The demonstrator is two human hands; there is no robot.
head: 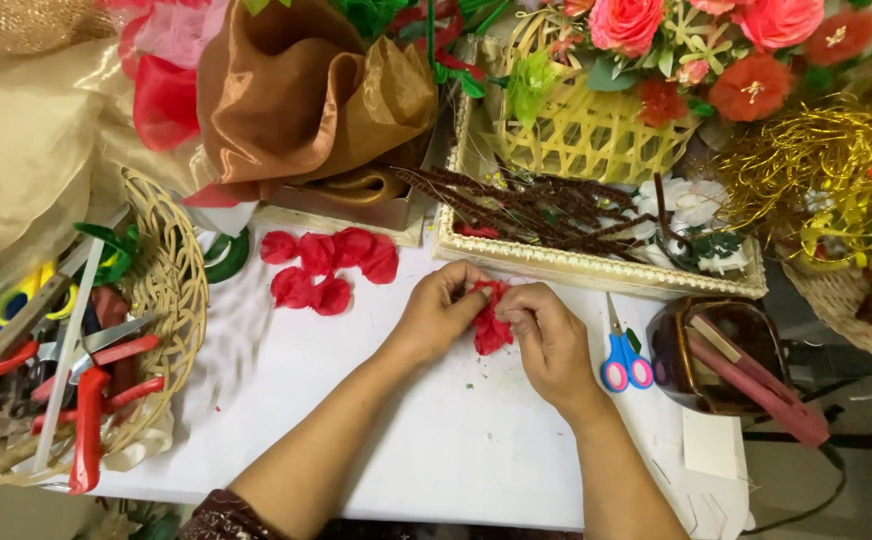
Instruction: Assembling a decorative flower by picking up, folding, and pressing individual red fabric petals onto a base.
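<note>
Both hands pinch a red petal (491, 322) above the white table (356, 420): left hand (438, 312) and right hand (546, 335) are closed on it. More red petals (328, 268) lie far left (scissors (621, 355) just right).

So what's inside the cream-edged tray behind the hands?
The cream-edged tray holds a pile of dark brown stems, white fabric flowers and a woven bamboo basket at its far end. The tray's floor is covered, so anything beneath them cannot be seen.
</note>
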